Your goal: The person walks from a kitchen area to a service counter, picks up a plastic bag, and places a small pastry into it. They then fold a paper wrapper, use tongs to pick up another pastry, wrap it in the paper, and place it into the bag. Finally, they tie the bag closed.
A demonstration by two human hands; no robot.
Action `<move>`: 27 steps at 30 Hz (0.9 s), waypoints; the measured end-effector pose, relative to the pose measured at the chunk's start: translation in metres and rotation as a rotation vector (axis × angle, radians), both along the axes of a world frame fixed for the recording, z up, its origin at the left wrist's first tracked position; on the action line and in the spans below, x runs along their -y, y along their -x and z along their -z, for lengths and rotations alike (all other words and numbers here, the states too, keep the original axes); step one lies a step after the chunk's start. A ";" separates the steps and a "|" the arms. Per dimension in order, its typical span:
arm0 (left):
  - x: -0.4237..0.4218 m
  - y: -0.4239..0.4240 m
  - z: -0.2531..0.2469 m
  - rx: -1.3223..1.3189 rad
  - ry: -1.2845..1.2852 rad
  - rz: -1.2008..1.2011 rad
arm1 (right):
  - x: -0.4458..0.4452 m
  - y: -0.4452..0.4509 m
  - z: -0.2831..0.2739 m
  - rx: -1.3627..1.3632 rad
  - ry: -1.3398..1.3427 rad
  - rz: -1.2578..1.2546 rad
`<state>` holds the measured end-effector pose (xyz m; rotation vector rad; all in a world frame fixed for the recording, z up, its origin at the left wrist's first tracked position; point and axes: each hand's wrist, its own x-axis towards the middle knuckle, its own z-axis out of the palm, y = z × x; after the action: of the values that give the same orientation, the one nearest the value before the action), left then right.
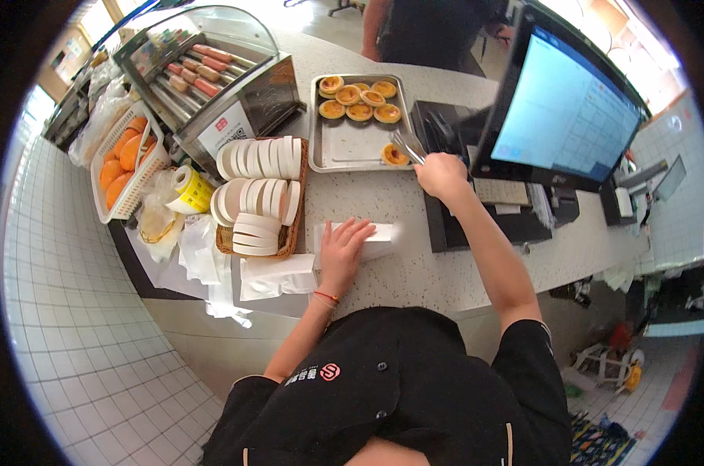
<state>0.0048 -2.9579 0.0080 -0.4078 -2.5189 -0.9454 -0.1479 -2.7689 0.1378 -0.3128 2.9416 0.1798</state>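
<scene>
My right hand (pixel 443 176) grips a pair of metal tongs (pixel 409 147) at the lower right corner of a metal tray (pixel 352 140). The tongs' tips lie over or beside a single egg tart (pixel 395 154); whether they touch it is unclear. Several more egg tarts (pixel 359 111) fill the tray's far half, some stacked. My left hand (pixel 345 253) lies with its fingers spread on a white paper bag (pixel 378 240) flat on the speckled counter. More white paper bags (pixel 278 275) lie just left of that hand.
A wicker basket (pixel 299 224) of white round lids or containers stands left of the tray, near a glass-fronted sausage roller grill (pixel 212 73). Farther left is a white plastic basket (pixel 156 169) of oranges. A monitor (pixel 561 110) stands at right. A person (pixel 427 32) is beyond the counter.
</scene>
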 end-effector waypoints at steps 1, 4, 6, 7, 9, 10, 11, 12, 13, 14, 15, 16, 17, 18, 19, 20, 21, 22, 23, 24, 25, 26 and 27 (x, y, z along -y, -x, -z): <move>-0.001 -0.001 0.002 -0.006 -0.008 -0.004 | 0.000 0.005 0.002 0.056 0.003 0.045; 0.000 -0.002 0.004 -0.023 -0.015 -0.027 | 0.004 0.017 0.002 0.213 0.047 0.140; -0.001 -0.002 0.006 -0.033 -0.016 -0.043 | 0.013 0.024 0.006 0.297 0.114 0.192; -0.002 -0.001 0.007 -0.040 -0.013 -0.051 | 0.017 0.026 0.008 0.340 0.152 0.222; -0.002 -0.001 0.009 -0.050 -0.013 -0.059 | 0.025 0.028 0.013 0.312 0.214 0.127; -0.001 -0.001 0.009 -0.055 -0.017 -0.059 | 0.028 0.033 0.020 0.309 0.252 0.096; -0.002 -0.001 0.009 -0.059 -0.021 -0.059 | 0.030 0.038 0.023 0.305 0.290 0.064; 0.000 -0.001 0.009 -0.055 -0.028 -0.053 | 0.032 0.040 0.020 0.352 0.405 0.122; 0.000 0.000 0.008 -0.052 -0.036 -0.048 | 0.029 0.045 0.024 0.391 0.462 0.151; 0.000 -0.001 0.008 -0.049 -0.043 -0.042 | 0.023 0.051 0.032 0.430 0.520 0.181; 0.000 -0.001 0.008 -0.050 -0.041 -0.045 | 0.018 0.056 0.034 0.464 0.574 0.213; 0.000 -0.001 0.007 -0.050 -0.038 -0.047 | 0.014 0.060 0.036 0.517 0.627 0.267; 0.000 -0.001 0.007 -0.051 -0.035 -0.050 | 0.012 0.062 0.039 0.564 0.673 0.292; 0.000 -0.001 0.007 -0.051 -0.035 -0.052 | 0.011 0.065 0.043 0.610 0.719 0.319; -0.001 -0.001 0.008 -0.050 -0.034 -0.054 | 0.010 0.067 0.047 0.656 0.765 0.347; -0.001 -0.001 0.008 -0.049 -0.034 -0.056 | 0.010 0.072 0.050 0.689 0.817 0.325; -0.001 -0.001 0.008 -0.047 -0.032 -0.053 | 0.011 0.076 0.056 0.726 0.874 0.306; -0.001 0.000 0.008 -0.045 -0.030 -0.051 | 0.011 0.081 0.061 0.762 0.931 0.286; -0.001 0.000 0.008 -0.042 -0.029 -0.048 | 0.014 0.085 0.067 0.789 0.956 0.289; 0.000 0.001 0.007 -0.040 -0.022 -0.048 | 0.021 0.089 0.067 0.812 0.986 0.286; 0.000 0.000 0.007 -0.038 -0.015 -0.048 | 0.028 0.091 0.068 0.835 1.016 0.283; -0.001 -0.001 0.006 -0.036 -0.009 -0.048 | 0.035 0.092 0.068 0.818 0.995 0.276; -0.001 0.000 0.005 -0.034 -0.002 -0.047 | 0.040 0.096 0.071 0.848 1.014 0.281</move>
<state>0.0048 -2.9572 0.0025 -0.3589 -2.4861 -0.9156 -0.2437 -2.8091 0.0668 -0.0472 1.9550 -1.1794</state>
